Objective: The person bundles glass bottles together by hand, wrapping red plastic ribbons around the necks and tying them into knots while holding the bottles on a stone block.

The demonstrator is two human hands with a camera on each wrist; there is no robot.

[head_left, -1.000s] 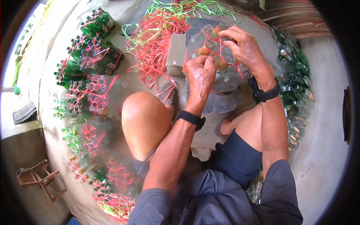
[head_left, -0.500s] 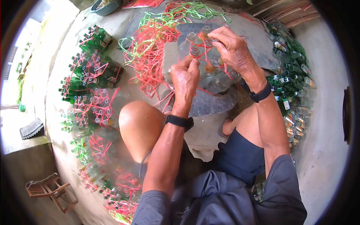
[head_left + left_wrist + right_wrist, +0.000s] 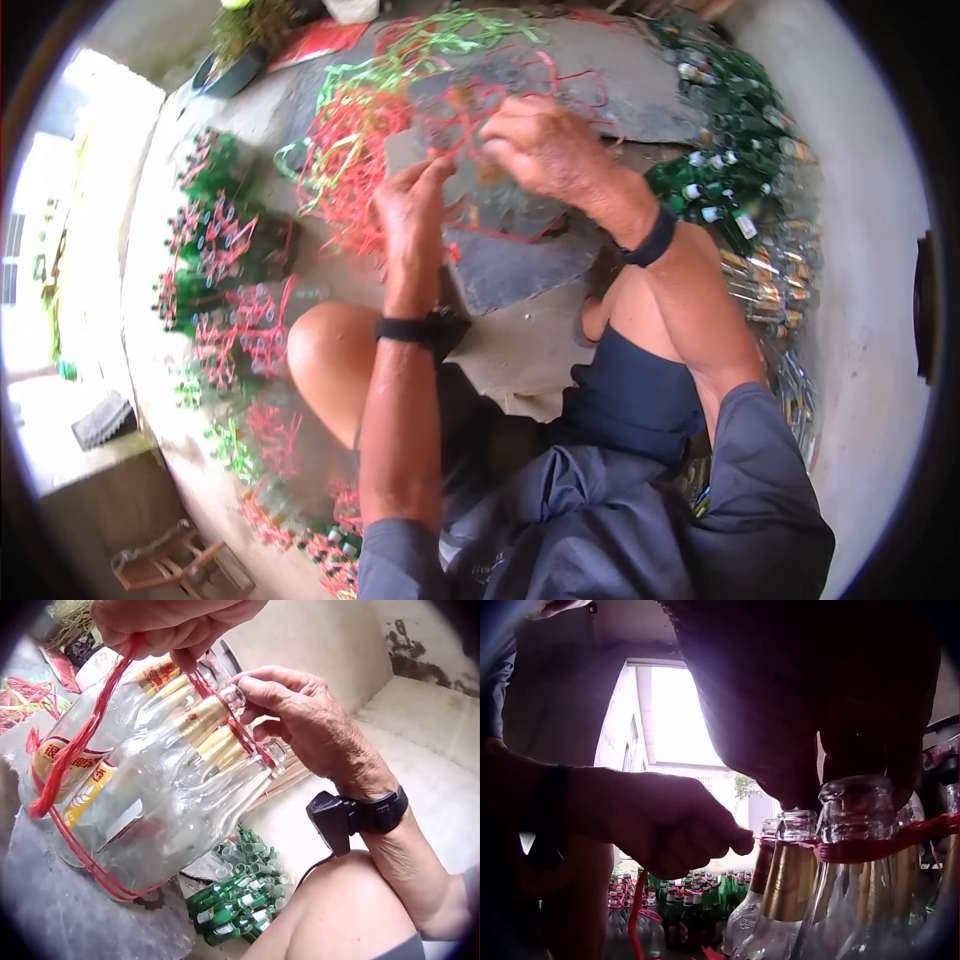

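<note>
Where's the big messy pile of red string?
In the head view, the red string pile lies left of the clear bottles, beside the gray block and left hand.

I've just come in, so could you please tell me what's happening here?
A person is working red cord around clear glass bottles on a grey slab. The left hand grips the cord; the right hand is at the bottle necks, its grip unclear. Cord already circles the necks, and also the bottles lower down.
</note>
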